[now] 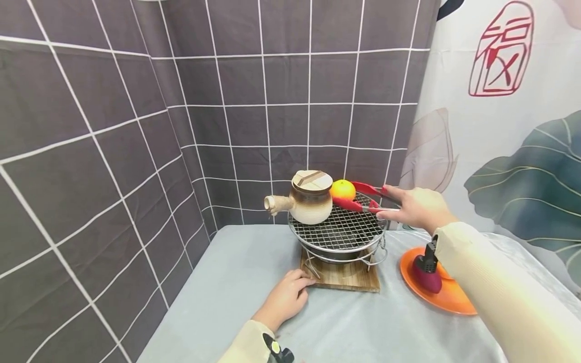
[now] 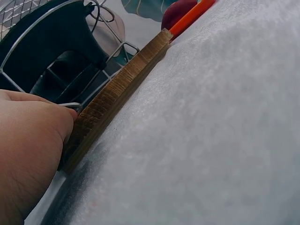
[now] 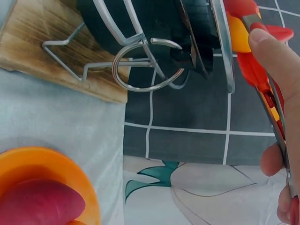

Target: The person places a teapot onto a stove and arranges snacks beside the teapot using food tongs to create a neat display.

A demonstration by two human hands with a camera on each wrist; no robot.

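My right hand (image 1: 419,207) grips a pair of metal tongs (image 3: 274,110) with red tips. The tips lie on either side of an orange (image 1: 342,190), over the round wire grill rack (image 1: 338,232). Left of the fruit, a clay teapot (image 1: 313,205) with a wooden lid and a wrapped side handle sits on the rack. The rack tops a dark stove bowl (image 2: 35,51) in a wire stand. My left hand (image 1: 286,297) rests with its fingertips on the front left corner of the wooden board (image 1: 349,281) under the stove, close to a wire foot.
An orange plate (image 1: 447,297) stands on the right of the table, below my right forearm. A dark red, purplish vegetable or fruit (image 3: 42,204) lies on it. Grey cloth covers the table (image 1: 227,282), and a dark tiled backdrop (image 1: 286,121) rises behind and at the left.
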